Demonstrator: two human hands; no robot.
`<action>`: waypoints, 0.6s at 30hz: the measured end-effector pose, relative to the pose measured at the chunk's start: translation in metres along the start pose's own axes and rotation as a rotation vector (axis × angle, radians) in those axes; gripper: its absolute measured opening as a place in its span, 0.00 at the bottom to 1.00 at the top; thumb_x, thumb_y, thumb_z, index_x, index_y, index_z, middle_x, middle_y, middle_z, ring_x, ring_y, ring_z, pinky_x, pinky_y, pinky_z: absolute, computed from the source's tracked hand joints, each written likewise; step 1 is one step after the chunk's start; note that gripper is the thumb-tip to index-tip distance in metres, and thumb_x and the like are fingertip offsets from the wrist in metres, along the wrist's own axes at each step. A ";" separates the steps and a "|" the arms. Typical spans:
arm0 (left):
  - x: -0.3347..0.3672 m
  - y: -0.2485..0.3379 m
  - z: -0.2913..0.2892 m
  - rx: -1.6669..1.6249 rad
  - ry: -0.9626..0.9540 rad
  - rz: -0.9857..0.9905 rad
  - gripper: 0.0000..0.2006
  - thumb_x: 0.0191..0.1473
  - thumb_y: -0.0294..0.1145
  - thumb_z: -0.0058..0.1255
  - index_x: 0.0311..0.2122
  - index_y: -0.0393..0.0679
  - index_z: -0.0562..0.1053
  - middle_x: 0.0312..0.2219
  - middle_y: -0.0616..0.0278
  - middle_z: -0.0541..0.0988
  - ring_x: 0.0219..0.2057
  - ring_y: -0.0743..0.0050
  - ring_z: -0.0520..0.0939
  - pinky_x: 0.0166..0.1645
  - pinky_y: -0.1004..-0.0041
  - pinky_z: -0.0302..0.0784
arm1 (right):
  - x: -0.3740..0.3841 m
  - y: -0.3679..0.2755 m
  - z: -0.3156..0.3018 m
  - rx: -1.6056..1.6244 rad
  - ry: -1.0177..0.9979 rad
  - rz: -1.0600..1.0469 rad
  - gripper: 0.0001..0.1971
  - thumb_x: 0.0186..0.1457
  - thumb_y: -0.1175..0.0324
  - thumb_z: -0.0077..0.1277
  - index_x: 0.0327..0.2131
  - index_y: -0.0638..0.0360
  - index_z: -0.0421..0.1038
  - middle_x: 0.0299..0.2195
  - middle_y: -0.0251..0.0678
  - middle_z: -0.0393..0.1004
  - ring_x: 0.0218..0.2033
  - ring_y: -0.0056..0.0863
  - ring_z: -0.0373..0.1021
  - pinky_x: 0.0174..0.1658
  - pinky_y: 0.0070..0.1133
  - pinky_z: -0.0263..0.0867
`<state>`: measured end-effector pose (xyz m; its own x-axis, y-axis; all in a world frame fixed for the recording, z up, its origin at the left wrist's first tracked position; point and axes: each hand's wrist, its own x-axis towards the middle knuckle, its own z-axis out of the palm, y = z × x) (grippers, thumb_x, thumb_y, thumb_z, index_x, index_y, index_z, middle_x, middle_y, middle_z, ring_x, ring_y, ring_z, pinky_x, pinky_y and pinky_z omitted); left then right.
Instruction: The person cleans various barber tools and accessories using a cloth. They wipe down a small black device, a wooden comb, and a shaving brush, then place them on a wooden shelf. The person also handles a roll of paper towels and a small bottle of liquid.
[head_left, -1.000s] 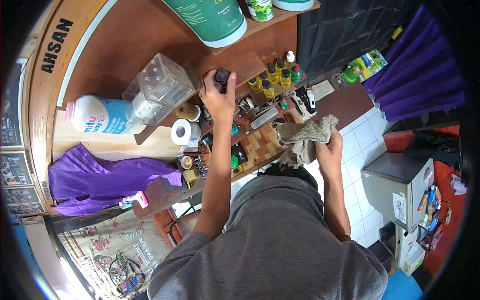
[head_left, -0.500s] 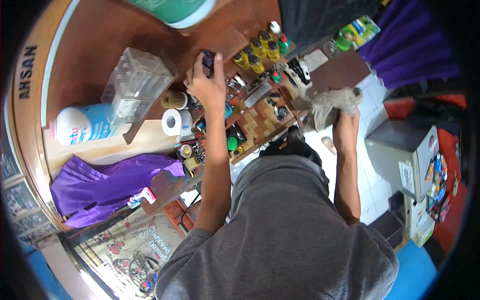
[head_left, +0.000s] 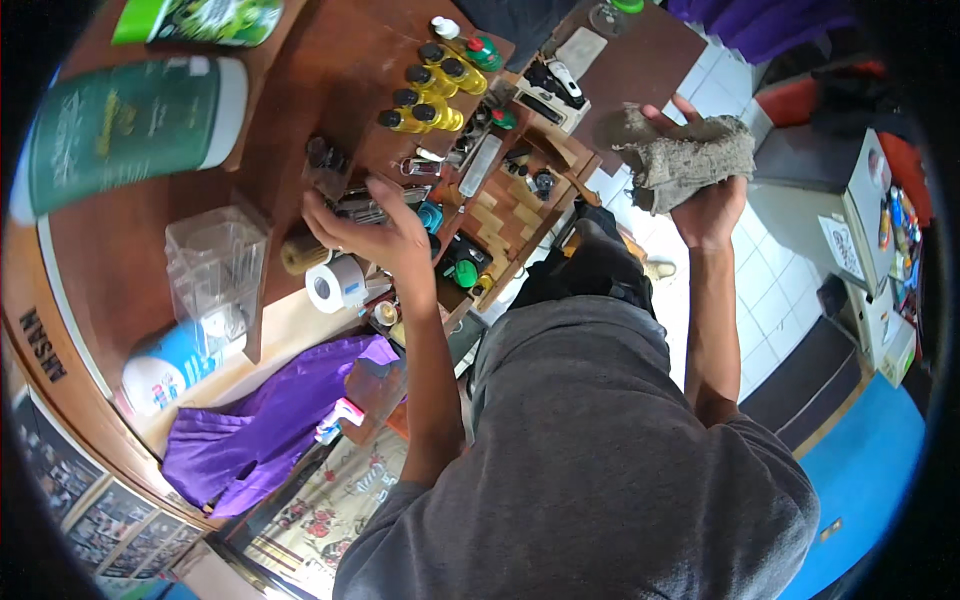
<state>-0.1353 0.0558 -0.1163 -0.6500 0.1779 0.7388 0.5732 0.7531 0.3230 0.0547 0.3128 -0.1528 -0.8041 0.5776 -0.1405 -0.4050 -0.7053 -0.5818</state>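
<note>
My left hand [head_left: 375, 225] is over the dark brown shelf, thumb and fingers apart with nothing between them. Just beyond its fingertips a small dark object [head_left: 325, 155] sits on the shelf; its exact kind is unclear. A round brush [head_left: 300, 252] and a white paper roll [head_left: 336, 283] lie close below this hand. In my right hand [head_left: 712, 212] is a bunched grey rag [head_left: 695, 160], held up over the floor at the right. The rag covers part of the palm and some of the fingers.
Several yellow bottles with black caps [head_left: 430, 95] stand beyond the left hand. To the left are clear plastic boxes [head_left: 215, 265] and a green tub [head_left: 130, 135]. A wooden tray [head_left: 500, 225] holds small tools. White hair clippers [head_left: 566, 80] lie farther back; a grey cabinet [head_left: 810, 165] stands right.
My left hand has let go of the small dark object, which now sits on the shelf. My right hand has turned and raised the rag. The whole view has shifted.
</note>
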 end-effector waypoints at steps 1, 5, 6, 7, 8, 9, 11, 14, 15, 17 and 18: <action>-0.016 0.001 -0.002 -0.043 -0.086 0.002 0.33 0.57 0.41 0.50 0.58 0.26 0.54 0.54 0.33 0.60 0.56 0.37 0.60 0.60 0.51 0.54 | -0.002 0.004 -0.006 0.066 0.002 0.011 0.41 0.57 0.34 0.28 0.60 0.60 0.54 0.54 0.53 0.63 0.57 0.44 0.61 0.59 0.39 0.57; -0.107 -0.014 0.008 -0.221 -0.575 -0.071 0.21 0.53 0.27 0.53 0.52 0.32 0.65 0.50 0.45 0.67 0.49 0.53 0.70 0.53 0.61 0.66 | -0.003 0.035 -0.047 0.339 0.195 0.116 0.43 0.55 0.30 0.27 0.59 0.57 0.56 0.55 0.47 0.64 0.57 0.44 0.60 0.60 0.43 0.55; -0.122 -0.015 0.013 -0.239 -0.726 -0.067 0.20 0.52 0.26 0.53 0.50 0.34 0.67 0.49 0.47 0.69 0.45 0.58 0.74 0.49 0.64 0.71 | -0.004 0.042 -0.051 0.393 0.261 0.157 0.44 0.54 0.28 0.26 0.59 0.57 0.57 0.55 0.47 0.63 0.57 0.44 0.60 0.60 0.43 0.55; -0.141 -0.019 0.019 -0.361 -0.871 -0.220 0.19 0.52 0.26 0.54 0.49 0.34 0.67 0.45 0.48 0.72 0.42 0.60 0.75 0.45 0.66 0.72 | -0.005 0.051 -0.054 0.427 0.242 0.190 0.45 0.53 0.27 0.25 0.58 0.58 0.57 0.55 0.47 0.63 0.57 0.44 0.60 0.60 0.44 0.55; -0.159 -0.022 0.025 -0.473 -1.008 -0.390 0.19 0.51 0.26 0.55 0.48 0.35 0.68 0.41 0.49 0.75 0.39 0.62 0.77 0.41 0.68 0.73 | -0.005 0.059 -0.059 0.458 0.218 0.235 0.46 0.52 0.26 0.25 0.58 0.58 0.58 0.56 0.47 0.63 0.57 0.44 0.60 0.60 0.44 0.54; -0.172 -0.023 0.033 -0.477 -1.087 -0.478 0.18 0.51 0.27 0.56 0.47 0.35 0.68 0.40 0.51 0.75 0.37 0.65 0.77 0.39 0.70 0.74 | -0.009 0.067 -0.068 0.503 0.121 0.223 0.47 0.50 0.25 0.27 0.57 0.59 0.58 0.57 0.47 0.62 0.58 0.45 0.59 0.61 0.44 0.54; -0.192 -0.028 0.054 -0.465 -1.237 -0.642 0.17 0.51 0.29 0.58 0.45 0.35 0.69 0.38 0.53 0.76 0.34 0.71 0.78 0.35 0.75 0.76 | -0.011 0.084 -0.085 0.503 0.269 0.197 0.48 0.50 0.24 0.28 0.58 0.60 0.58 0.57 0.48 0.61 0.58 0.45 0.58 0.61 0.44 0.54; -0.227 -0.050 0.098 -0.493 -1.232 -0.690 0.15 0.53 0.30 0.57 0.44 0.37 0.71 0.39 0.56 0.77 0.34 0.73 0.79 0.35 0.76 0.76 | -0.026 0.109 -0.108 0.536 0.363 0.219 0.48 0.50 0.25 0.29 0.58 0.60 0.57 0.58 0.47 0.61 0.58 0.44 0.59 0.61 0.42 0.54; -0.249 -0.066 0.116 -0.493 -1.232 -0.718 0.19 0.50 0.30 0.59 0.47 0.37 0.70 0.37 0.51 0.78 0.36 0.64 0.82 0.38 0.72 0.79 | -0.033 0.115 -0.115 0.577 0.388 0.226 0.47 0.51 0.26 0.30 0.58 0.60 0.57 0.58 0.46 0.61 0.58 0.44 0.59 0.61 0.41 0.54; -0.287 -0.099 0.152 -0.411 -1.223 -0.557 0.20 0.49 0.32 0.61 0.46 0.37 0.70 0.37 0.51 0.78 0.35 0.64 0.82 0.38 0.72 0.79 | -0.047 0.124 -0.126 0.599 0.470 0.239 0.45 0.53 0.28 0.30 0.59 0.58 0.57 0.58 0.43 0.61 0.58 0.42 0.59 0.61 0.40 0.54; -0.300 -0.108 0.172 -0.378 -1.220 -0.471 0.20 0.49 0.32 0.61 0.46 0.37 0.71 0.37 0.51 0.78 0.35 0.65 0.82 0.37 0.72 0.79 | -0.057 0.131 -0.133 0.596 0.473 0.268 0.45 0.52 0.27 0.30 0.60 0.57 0.56 0.58 0.43 0.61 0.58 0.42 0.59 0.61 0.40 0.54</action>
<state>-0.0881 0.0301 -0.4740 -0.7312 0.5447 -0.4106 0.1486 0.7147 0.6834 0.1057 0.2427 -0.3277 -0.6915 0.3764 -0.6166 -0.4960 -0.8679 0.0265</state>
